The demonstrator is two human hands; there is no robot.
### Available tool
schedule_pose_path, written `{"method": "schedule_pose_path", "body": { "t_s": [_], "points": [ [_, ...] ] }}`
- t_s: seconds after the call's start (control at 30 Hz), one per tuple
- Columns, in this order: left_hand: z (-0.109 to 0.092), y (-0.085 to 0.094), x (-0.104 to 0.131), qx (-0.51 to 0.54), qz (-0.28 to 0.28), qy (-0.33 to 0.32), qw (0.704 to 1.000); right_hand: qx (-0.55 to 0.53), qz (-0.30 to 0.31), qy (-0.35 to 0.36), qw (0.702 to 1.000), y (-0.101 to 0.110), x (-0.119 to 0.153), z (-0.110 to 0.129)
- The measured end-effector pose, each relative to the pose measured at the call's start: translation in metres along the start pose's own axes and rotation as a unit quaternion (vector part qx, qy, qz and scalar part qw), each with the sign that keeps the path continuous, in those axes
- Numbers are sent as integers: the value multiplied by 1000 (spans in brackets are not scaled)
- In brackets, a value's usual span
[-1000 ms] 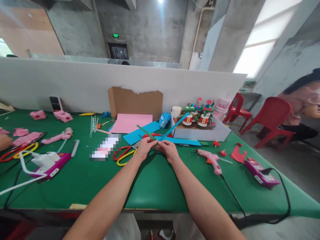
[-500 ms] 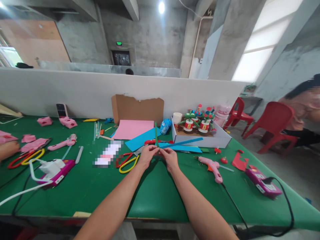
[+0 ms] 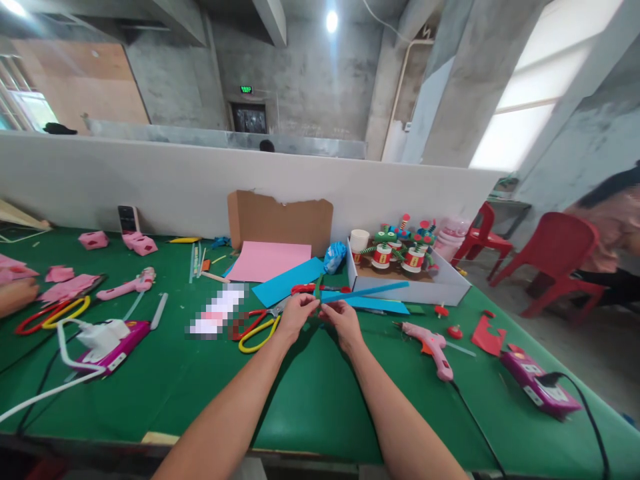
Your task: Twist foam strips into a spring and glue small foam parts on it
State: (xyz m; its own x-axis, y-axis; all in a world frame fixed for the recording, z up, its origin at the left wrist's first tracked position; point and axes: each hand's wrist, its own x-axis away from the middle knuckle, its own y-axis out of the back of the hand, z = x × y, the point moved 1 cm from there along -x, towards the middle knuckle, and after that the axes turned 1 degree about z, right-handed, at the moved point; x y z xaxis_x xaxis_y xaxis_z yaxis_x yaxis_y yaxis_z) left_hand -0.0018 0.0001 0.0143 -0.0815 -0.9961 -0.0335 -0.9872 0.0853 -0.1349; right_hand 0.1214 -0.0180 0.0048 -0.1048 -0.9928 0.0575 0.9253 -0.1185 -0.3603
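Note:
Over the table's middle, my left hand point(image 3: 297, 316) and my right hand point(image 3: 344, 323) are closed, fingertips almost touching. They pinch the joined ends of two narrow paper strips: a green strip point(image 3: 319, 286) pointing away from me, and a blue strip point(image 3: 383, 290) stretching off to the right. How the ends overlap is hidden by my fingers. Scissors point(image 3: 260, 335) with red and yellow handles lie beside my left hand. Behind my hands are blue paper sheets point(image 3: 280, 285) and a red-handled tool point(image 3: 300, 289), partly covered.
A pink glue gun point(image 3: 431, 347) and a purple power strip point(image 3: 537, 387) lie to the right. A white box point(image 3: 415, 291) holds several cup figures. Pink paper point(image 3: 270, 261) lies at the back. At far left, another person's hand point(image 3: 17, 297) is near pink pieces.
The green strip shows shorter and lower above my fingers than before. My hands stay together, pinching the strips. The view has shifted slightly.

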Motion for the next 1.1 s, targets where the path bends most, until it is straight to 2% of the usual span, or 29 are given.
{"method": "schedule_pose_path", "body": {
  "t_s": [0.17,0.37,0.87,1.1],
  "points": [
    [-2,2,1,34,32,39,998,-66,37,-71,995,5,-7,-4],
    [0,2,1,18,35,33,999,-94,52,-84,991,5,-8,-8],
    [2,0,1,10,11,17,1000,-80,55,-57,994,3,-3,-6],
    [1,-1,2,22,37,13,999,-27,13,-14,999,1,-4,-6]
  ]
}}
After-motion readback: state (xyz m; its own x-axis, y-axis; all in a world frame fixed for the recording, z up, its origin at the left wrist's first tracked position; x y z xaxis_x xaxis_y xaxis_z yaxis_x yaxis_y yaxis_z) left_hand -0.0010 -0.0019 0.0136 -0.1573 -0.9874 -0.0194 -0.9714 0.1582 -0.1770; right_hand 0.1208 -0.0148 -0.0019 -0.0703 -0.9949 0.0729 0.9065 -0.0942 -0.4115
